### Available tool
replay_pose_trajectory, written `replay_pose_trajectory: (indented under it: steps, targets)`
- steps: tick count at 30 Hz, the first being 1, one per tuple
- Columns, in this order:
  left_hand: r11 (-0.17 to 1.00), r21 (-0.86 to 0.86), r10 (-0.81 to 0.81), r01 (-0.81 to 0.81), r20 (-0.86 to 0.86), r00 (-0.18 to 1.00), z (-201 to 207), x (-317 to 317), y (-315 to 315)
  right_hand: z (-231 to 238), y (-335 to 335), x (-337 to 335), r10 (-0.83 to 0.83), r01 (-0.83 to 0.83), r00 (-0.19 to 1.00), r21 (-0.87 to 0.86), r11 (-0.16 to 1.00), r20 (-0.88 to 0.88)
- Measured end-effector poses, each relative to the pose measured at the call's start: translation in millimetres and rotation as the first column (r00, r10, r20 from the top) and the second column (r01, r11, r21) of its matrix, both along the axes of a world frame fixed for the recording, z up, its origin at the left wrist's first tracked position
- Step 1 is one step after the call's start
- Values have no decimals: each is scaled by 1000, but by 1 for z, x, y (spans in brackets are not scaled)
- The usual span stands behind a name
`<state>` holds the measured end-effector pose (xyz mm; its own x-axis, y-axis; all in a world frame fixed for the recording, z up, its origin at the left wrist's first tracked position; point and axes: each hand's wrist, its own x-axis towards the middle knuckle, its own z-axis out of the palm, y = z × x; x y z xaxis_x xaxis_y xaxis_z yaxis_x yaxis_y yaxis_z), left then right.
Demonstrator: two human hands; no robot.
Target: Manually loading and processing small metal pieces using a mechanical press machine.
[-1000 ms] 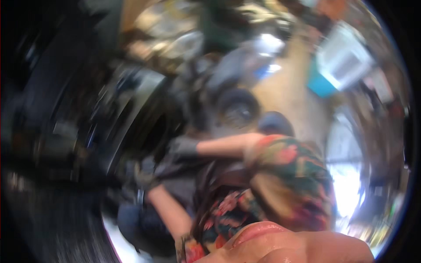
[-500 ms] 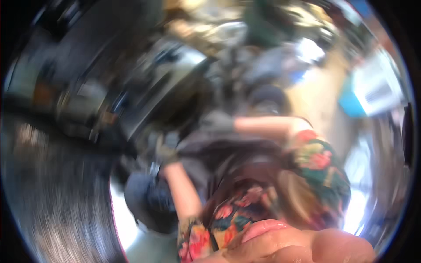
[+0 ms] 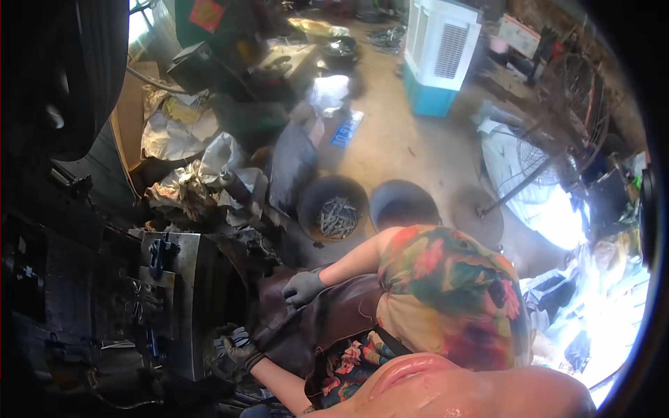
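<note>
My left hand (image 3: pixel 242 350), in a grey glove, is beside the metal block of a machine (image 3: pixel 182 306). Its fingers are closed around a few small grey metal pieces (image 3: pixel 239 337), whose exact kind is too small to make out. My right hand (image 3: pixel 304 288), also gloved in grey, lies on the dark brown apron (image 3: pixel 341 306) over my lap. Its fingers are stretched out and it holds nothing that I can see. Dark clamps and bolts (image 3: pixel 162 256) sit on the face of the machine block.
Past my right arm stand a dark bucket (image 3: pixel 337 217) of grey metal pieces and another round dark tub (image 3: pixel 404 203). Crumpled sacks (image 3: pixel 182 132) lie at the far left. Further off are a white and teal air cooler (image 3: pixel 440 59) and a standing fan (image 3: pixel 557 132).
The view has turned from a blurred one and the machine block now lies at left, near my hands. My left hand is now beside it; my right hand is on the apron.
</note>
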<state>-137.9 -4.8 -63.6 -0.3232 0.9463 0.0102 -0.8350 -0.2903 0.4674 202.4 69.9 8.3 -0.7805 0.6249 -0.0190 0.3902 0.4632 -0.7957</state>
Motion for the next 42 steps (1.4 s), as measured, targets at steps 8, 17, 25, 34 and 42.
replay_pose_trajectory:
  steps: [8,17,25,34,42]
  targets:
    - [990,-88,110,-114,-45,993,3,5,-6,0,2,2,21,-21,1000,-7,1000,15]
    - [989,-150,16,-19,-22,1000,22,11,-32,2,4,-5,61,-59,997,-37,998,53]
    - [948,-165,277,-271,11,961,52,62,-18,2,13,-8,18,-8,999,-202,979,48]
    - [940,-116,338,-322,172,925,53,47,-29,102,54,-201,56,-1,902,128,992,-428]
    - [922,-322,141,-215,-238,961,56,47,-37,77,59,-199,485,29,807,843,538,-337]
